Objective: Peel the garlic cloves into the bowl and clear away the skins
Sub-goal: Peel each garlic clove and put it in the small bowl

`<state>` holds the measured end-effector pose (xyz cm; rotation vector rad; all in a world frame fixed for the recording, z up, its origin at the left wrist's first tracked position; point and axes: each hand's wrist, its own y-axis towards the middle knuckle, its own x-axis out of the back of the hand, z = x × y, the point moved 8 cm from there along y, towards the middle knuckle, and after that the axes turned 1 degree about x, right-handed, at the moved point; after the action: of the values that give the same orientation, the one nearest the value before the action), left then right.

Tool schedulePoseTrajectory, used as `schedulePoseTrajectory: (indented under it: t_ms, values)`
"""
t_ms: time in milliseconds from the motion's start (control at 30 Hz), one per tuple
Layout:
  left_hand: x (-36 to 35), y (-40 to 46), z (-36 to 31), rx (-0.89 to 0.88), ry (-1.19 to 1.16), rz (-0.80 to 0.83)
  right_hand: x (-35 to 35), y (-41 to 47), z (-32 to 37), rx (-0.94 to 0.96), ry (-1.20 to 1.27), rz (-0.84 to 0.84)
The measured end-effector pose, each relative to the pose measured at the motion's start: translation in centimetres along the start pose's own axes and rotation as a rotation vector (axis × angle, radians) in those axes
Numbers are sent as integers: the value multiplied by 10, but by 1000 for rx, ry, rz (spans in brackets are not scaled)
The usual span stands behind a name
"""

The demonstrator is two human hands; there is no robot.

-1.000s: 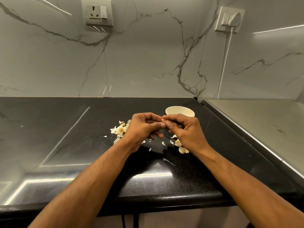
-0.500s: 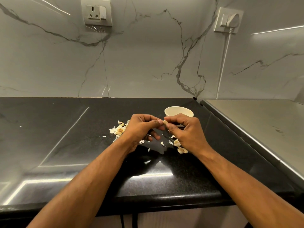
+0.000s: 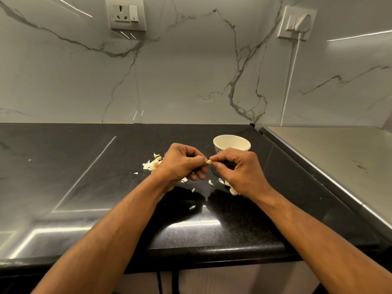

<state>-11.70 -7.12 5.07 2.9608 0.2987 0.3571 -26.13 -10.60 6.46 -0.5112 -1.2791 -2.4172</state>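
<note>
Left hand (image 3: 180, 164) and right hand (image 3: 239, 172) both pinch one garlic clove (image 3: 209, 162) between fingertips; bowl (image 3: 231, 144) stands just beyond the right hand, nearer it.

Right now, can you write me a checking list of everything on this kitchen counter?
Surface: black counter, shiny, with light reflections.
Job's things: white bowl stands behind the hands; one garlic clove is pinched between both hands.
Clutter: pile of skins left of the left hand; small skin bits below the hands; pale garlic pieces under the right hand.
Hands: left hand and right hand both pinch the clove.
Cables: white cord hangs from the plug.
Surroundings: marble wall, empty socket, steel surface on the right.
</note>
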Motion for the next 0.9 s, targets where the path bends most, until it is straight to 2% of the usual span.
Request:
schedulePoseTrajectory:
  t_ms: [133, 233, 300, 533, 700, 900]
  values:
    - [-2, 0, 1, 3, -32, 19, -2, 0, -9, -133, 176, 14]
    - [1, 1, -2, -37, -61, -24, -4, -2, -15, -277, 419, 17]
    - [3, 1, -4, -62, -75, -41, -4, -3, -17, -328, 474, 4]
    - [-3, -2, -10, -133, -1, 12, -1, -4, -27, -404, 458, -21]
    - [-1, 0, -7, -145, 65, -21, -4, -5, -23, -387, 428, 40]
    - [-2, 0, -9, -194, 116, -51, -2, -4, -15, -313, 365, 27]
